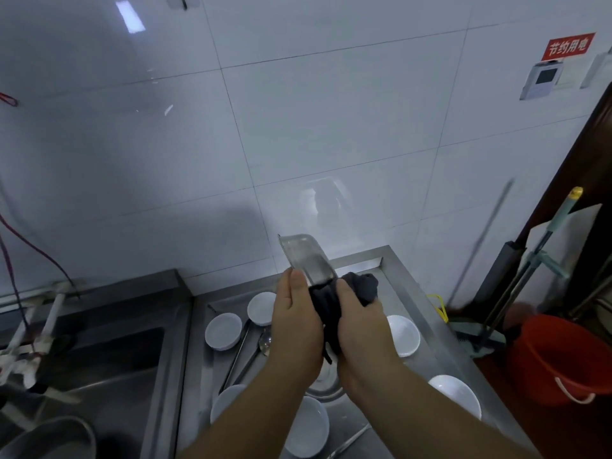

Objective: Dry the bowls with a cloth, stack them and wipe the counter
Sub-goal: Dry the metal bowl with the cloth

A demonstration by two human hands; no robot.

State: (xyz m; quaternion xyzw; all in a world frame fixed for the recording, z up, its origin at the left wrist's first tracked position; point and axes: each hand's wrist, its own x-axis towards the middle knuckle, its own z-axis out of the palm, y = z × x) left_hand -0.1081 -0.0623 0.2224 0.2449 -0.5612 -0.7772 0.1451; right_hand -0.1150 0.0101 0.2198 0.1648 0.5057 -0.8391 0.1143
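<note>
Nearest the viewer, three white bowls are seen on the steel counter (414, 293): one bowl (306, 425) at the near edge between the forearms, a second (227, 400) partly hidden by the left arm, and a third (455, 394) to the right. Above them, both hands are raised over the counter. A rectangular metal tray (306, 258) is held tilted, its far end lifted toward the wall; its near end is grasped by the left hand (296, 321), whose grip is closed round it with the thumb laid along its edge. A dark cloth (331, 304) is clutched in the grip of the right hand (359, 329) and pressed against the tray's near end. Farther back, three more white bowls (223, 331) are set out on the counter, with a ladle (265, 341) lying between them. A sink (109, 356) is seen to the left, and a red bucket (559, 359) stands on the floor at the right.
</note>
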